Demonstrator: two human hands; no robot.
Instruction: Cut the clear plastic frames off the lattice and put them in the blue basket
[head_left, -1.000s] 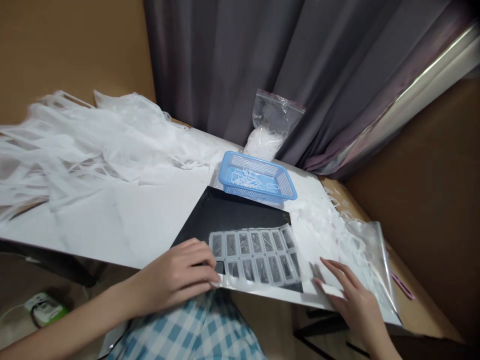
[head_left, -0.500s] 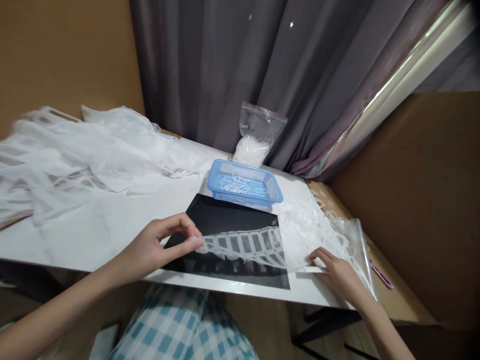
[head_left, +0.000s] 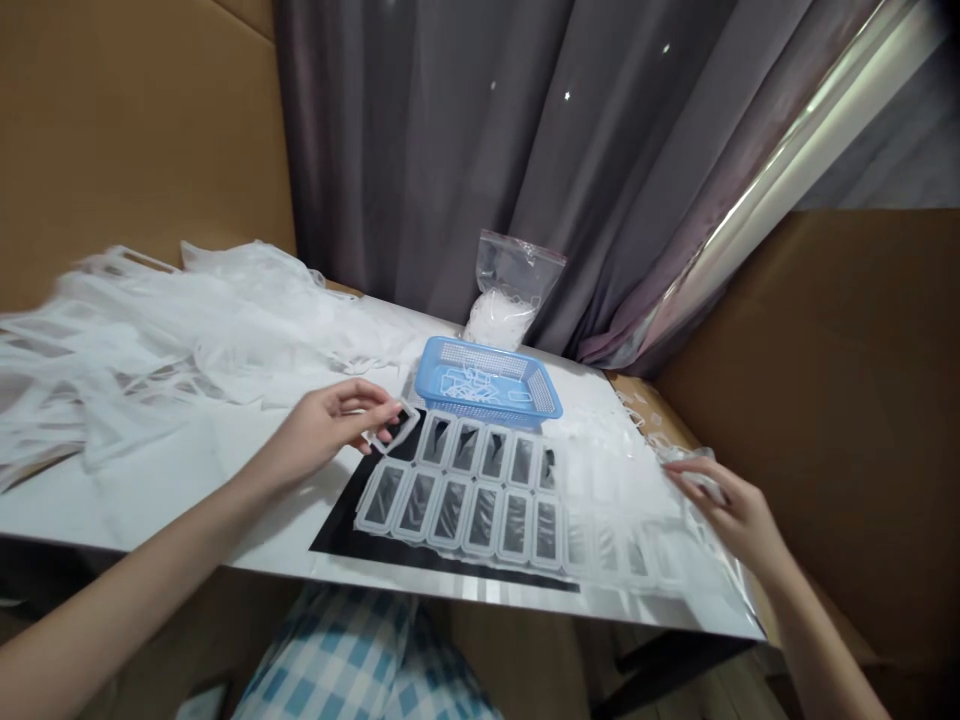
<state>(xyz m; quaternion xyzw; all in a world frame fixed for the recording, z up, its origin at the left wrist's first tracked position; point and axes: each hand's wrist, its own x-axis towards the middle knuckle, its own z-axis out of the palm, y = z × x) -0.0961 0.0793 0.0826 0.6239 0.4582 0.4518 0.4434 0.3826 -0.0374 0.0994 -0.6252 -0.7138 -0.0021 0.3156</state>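
Note:
A translucent white sheet of joined rounded rectangular frames lies spread in two rows over a black mat. My left hand pinches its upper left corner, which is lifted and tilted off the mat. At the other end, my right hand is closed on the sheet's upper right edge; its fingertips partly blend with the white material. The sheet's right part runs past the mat onto the white tabletop and is hard to make out there.
A blue basket behind the mat holds several small white rings. Behind it stands a zip bag of white pieces. Piled white sheets cover the table's left side. Cardboard walls and a grey curtain enclose the table.
The sheet, bunched and stretched between my hands before, now lies unfolded in two rows. My left hand has moved up and slightly left; my right hand has moved right and up.

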